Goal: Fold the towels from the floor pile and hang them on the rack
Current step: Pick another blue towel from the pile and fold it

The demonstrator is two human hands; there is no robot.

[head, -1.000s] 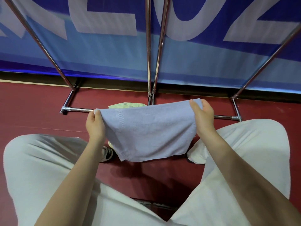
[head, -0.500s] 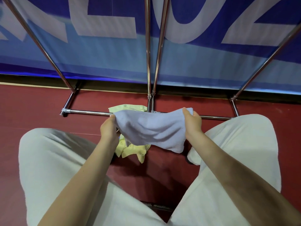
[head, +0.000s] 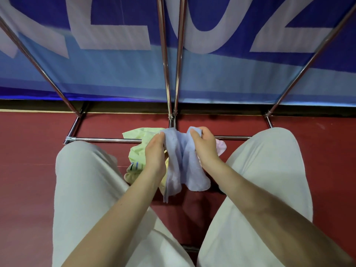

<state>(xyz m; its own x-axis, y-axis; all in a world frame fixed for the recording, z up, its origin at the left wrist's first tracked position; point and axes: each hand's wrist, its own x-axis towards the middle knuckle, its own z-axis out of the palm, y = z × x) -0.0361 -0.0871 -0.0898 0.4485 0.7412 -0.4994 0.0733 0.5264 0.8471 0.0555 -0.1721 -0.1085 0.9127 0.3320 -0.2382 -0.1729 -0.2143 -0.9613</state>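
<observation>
Both hands gripped the top corners of a pale blue terry towel [head: 183,166], the left hand [head: 155,153] and right hand [head: 205,146] drawn close together so that the cloth hung between them in two loose vertical folds, its lower edge dangling clear of the dark red floor [head: 28,170]. Each grip was clamped on the fabric, fingers curled over the upper hem. The fold looked only half made: the halves were near but not yet laid flat against each other. Beneath and behind the hands, a crumpled pale green towel [head: 138,149] and a pink cloth [head: 221,147] lay in the floor pile, just beside the lower bar of the chrome tube rack [head: 107,140], which suggested at least two more pieces waited their turn. No towel could be seen hanging on the rack's visible rails, though its upper part lay out of view. The person's legs in cream trousers [head: 82,189] flanked the pile, before a blue banner with large white letters [head: 115,64].
</observation>
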